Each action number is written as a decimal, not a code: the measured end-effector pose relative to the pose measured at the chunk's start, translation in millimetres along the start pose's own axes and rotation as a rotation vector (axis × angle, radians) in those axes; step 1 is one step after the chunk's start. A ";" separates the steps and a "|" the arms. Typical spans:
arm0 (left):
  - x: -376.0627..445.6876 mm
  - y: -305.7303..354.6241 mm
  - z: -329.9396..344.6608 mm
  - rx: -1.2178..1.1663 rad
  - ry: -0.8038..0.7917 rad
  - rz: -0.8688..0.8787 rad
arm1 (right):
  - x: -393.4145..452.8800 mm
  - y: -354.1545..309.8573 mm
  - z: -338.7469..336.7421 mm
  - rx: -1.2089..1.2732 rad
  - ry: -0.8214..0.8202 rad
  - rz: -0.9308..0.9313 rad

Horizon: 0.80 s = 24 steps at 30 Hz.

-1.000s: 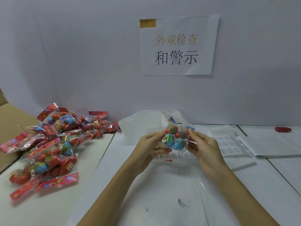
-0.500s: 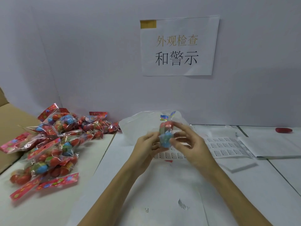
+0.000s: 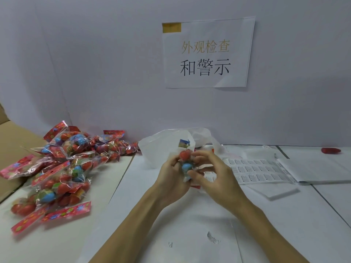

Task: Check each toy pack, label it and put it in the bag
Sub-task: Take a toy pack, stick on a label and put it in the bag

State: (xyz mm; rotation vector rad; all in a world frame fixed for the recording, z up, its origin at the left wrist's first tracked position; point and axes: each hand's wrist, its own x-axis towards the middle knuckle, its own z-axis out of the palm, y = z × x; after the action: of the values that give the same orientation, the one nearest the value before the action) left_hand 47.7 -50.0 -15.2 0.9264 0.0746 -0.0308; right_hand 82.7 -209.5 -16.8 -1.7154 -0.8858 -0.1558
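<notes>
Above table (image 3: 284,215), both hands' grip on toy pack (image 3: 185,161).

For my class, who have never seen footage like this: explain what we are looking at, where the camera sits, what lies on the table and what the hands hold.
There is no machine here: a person wears a camera on the head, looking forward and down. The left hand and right hand together grip one clear toy pack of coloured balls. A pile of similar packs lies to the left on the white table. Sheets of small labels lie to the right, and a clear plastic bag sits behind the hands. A paper sign hangs on the wall.
</notes>
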 end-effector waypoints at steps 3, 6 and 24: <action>0.8 1.2 3.9 0.064 0.047 0.020 | -2.5 3.8 6.2 -0.007 -0.012 0.041; -4.0 8.0 4.3 0.419 0.079 0.149 | 1.9 6.1 4.7 0.120 0.095 0.115; 1.6 13.5 -13.9 0.974 0.459 0.773 | 7.4 36.2 5.5 -0.468 -0.040 0.028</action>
State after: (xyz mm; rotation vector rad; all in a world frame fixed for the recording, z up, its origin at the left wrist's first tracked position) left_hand 49.3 -30.8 -12.9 1.8674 0.1252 0.9378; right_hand 108.7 -203.9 -43.0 -2.1690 -0.9011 -0.3315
